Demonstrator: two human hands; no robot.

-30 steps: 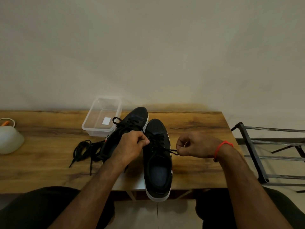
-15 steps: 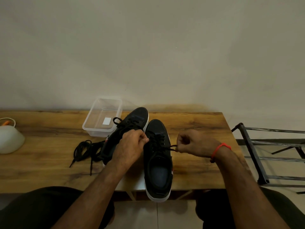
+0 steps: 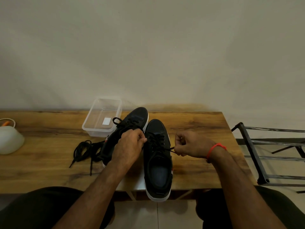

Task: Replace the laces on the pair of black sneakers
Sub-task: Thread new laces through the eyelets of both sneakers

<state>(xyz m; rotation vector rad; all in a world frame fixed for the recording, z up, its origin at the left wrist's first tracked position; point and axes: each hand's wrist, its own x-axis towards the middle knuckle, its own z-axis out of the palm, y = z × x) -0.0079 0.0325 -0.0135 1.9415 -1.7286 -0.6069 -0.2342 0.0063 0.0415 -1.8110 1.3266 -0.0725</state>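
Two black sneakers with white soles stand side by side on the wooden table [image 3: 198,129]. The right sneaker [image 3: 157,164] points away from me and its heel overhangs the front edge. The left sneaker [image 3: 130,123] lies angled to the left. My left hand [image 3: 130,146] pinches the lace at the right sneaker's left eyelets. My right hand [image 3: 191,143] pinches a black lace end [image 3: 169,149] drawn out to the right of that shoe. A loose bundle of black laces [image 3: 85,151] lies left of the sneakers.
A clear plastic tub [image 3: 92,124] stands behind the left sneaker. A white bowl-like object [image 3: 9,141] sits at the table's far left. A dark metal rack [image 3: 257,156] stands on the floor right of the table. My knees are below the front edge.
My right hand has shifted slightly toward the shoe and the lace end between shoe and hand looks shorter. My left hand stays at the eyelets.
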